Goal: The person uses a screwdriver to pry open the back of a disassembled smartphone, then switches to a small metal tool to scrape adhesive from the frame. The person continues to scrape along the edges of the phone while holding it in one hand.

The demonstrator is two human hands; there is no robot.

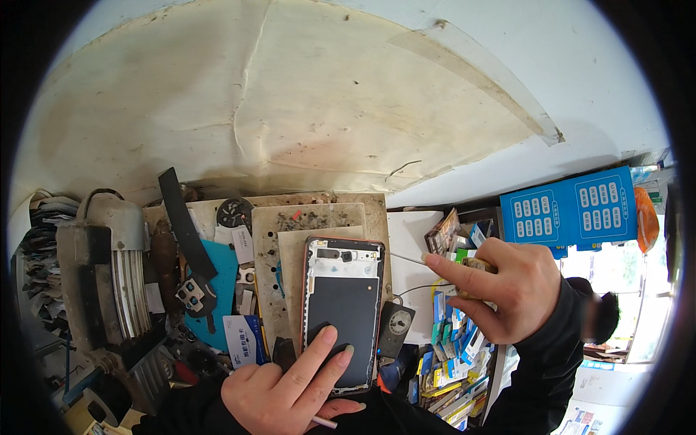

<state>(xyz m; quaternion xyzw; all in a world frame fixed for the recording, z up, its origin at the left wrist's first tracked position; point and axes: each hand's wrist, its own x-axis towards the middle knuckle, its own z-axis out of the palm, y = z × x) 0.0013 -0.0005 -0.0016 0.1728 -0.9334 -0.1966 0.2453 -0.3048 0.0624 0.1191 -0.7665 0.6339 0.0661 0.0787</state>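
A smartphone frame [343, 326], with a dark panel, a silvery upper part and a reddish edge, stands nearly upright in the picture at the middle. My left hand [279, 395] grips its lower end, index and middle fingers pressed on the panel and thumb at the bottom edge. A thin pinkish rod [324, 422] pokes out beneath that hand; its kind is hidden. In my right hand [500, 290] is a thin-shafted hand tool with a yellowish handle [475, 278]. Its metal shaft points left, the tip at or close to the frame's upper right edge; contact cannot be told.
Beneath the phone lies a beige work mat [290, 217] with small dark bits. A metal-finned device [109, 268] and a blue sheet [217, 283] are left. Right are a small grey box with a dial [397, 322], stacked packets [449, 362] and a blue printed board [569, 206].
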